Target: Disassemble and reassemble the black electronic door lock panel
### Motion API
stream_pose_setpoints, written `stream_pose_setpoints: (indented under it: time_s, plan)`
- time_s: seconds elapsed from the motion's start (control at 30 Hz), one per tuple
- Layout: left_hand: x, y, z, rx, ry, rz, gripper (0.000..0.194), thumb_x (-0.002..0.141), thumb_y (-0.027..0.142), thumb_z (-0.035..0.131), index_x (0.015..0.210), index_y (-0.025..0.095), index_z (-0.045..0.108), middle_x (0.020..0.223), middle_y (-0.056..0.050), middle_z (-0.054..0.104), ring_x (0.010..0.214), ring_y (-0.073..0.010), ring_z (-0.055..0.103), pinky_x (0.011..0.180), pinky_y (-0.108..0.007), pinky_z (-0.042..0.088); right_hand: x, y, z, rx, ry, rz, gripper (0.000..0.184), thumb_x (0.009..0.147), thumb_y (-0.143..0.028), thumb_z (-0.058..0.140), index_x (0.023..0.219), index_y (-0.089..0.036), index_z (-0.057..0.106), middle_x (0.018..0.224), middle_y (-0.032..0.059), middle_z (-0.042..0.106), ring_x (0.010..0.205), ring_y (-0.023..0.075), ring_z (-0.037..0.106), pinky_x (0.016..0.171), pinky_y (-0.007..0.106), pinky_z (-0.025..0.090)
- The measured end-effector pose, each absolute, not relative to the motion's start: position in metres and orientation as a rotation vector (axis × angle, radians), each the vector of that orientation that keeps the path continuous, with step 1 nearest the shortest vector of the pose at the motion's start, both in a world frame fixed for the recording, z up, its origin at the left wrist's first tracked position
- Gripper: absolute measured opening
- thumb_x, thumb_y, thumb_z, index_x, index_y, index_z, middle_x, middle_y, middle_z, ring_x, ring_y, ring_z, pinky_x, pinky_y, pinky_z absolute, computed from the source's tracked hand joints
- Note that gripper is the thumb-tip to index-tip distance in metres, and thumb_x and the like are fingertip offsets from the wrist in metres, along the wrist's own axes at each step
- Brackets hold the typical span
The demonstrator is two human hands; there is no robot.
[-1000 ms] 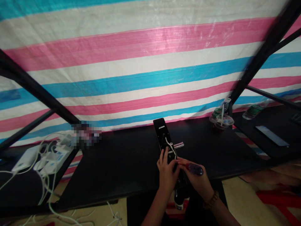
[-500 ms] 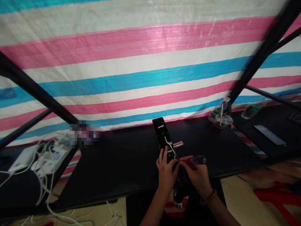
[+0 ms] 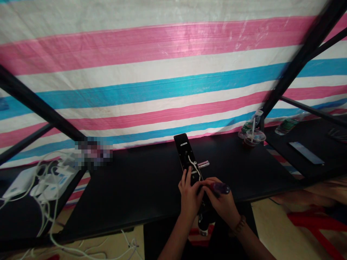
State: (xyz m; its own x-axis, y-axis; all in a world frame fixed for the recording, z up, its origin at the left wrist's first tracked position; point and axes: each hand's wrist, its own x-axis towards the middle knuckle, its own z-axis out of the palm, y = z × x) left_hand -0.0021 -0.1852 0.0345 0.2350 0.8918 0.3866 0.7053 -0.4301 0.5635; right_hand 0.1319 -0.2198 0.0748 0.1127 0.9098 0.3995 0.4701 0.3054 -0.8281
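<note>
Black panel steadied by left hand, pinch unclear; purple-handled tool held in right hand, best kept off white cable.

Sheet striped pink, blue, white; black panel; white wire; red-purple handle

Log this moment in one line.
left hand: on black panel; right hand: holding purple-handled tool; white cable: on panel; plastic cup: right of panel
</note>
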Motion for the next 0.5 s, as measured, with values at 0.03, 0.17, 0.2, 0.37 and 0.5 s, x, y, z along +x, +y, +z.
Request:
stream_pose_setpoints:
  time_s: [0.03,0.17,0.2,0.37,0.5]
  plan:
    - [-0.0021,-0.1852,0.0343,2.236,1.492,0.984,0.016,0.086,0.025,0.066,0.099,0.028,0.074,0.162,-0.007,0.029,0.148,-0.0328,0.026,0.107,-0.056,0.037,0.1321,-0.2197,0.0749,-1.328,-1.473,0.546,0.012,0.091,-0.027,0.062,0.095,-0.022,0.072,0.095,0.0080,0.073,0.090,0.0221,0.071,0.082,0.033,0.060]
    - [-0.0012,-0.1848,0.0335,2.210,1.499,0.974,0.012,0.088,0.027,0.064,0.095,0.028,0.074,0.162,-0.007,0.029,0.148,-0.0322,0.025,0.107,-0.055,0.037,0.1352,-0.2199,0.0707,-1.306,-1.346,0.648,0.010,0.089,-0.030,0.066,0.089,-0.022,0.072,0.091,0.0065,0.073,0.088,0.0212,0.071,0.078,0.030,0.060]
    - [-0.0009,-0.1847,0.0334,2.205,1.500,0.975,0.012,0.088,0.027,0.064,0.095,0.028,0.074,0.161,-0.008,0.029,0.148,-0.0320,0.025,0.107,-0.055,0.036,0.1360,-0.2201,0.0693,-1.301,-1.344,0.659,0.010,0.089,-0.030,0.065,0.090,-0.022,0.072,0.092,0.0063,0.073,0.088,0.0209,0.071,0.079,0.030,0.059]
    - [0.0001,-0.1846,0.0346,2.213,1.507,0.976,0.012,0.086,0.023,0.066,0.094,0.027,0.074,0.161,-0.009,0.030,0.147,-0.0327,0.026,0.106,-0.055,0.038,0.1371,-0.2214,0.0683,-1.315,-1.417,0.659,0.014,0.092,-0.030,0.061,0.093,-0.024,0.073,0.092,0.0050,0.072,0.084,0.0182,0.070,0.078,0.027,0.058]
    - [0.0009,-0.1856,0.0351,2.221,1.518,0.968,0.015,0.083,0.017,0.067,0.093,0.026,0.073,0.161,-0.008,0.030,0.148,-0.0329,0.025,0.107,-0.056,0.037,0.1359,-0.2225,0.0724,-1.317,-1.458,0.665,0.016,0.093,-0.030,0.059,0.094,-0.024,0.074,0.092,0.0053,0.072,0.084,0.0181,0.070,0.078,0.026,0.058]
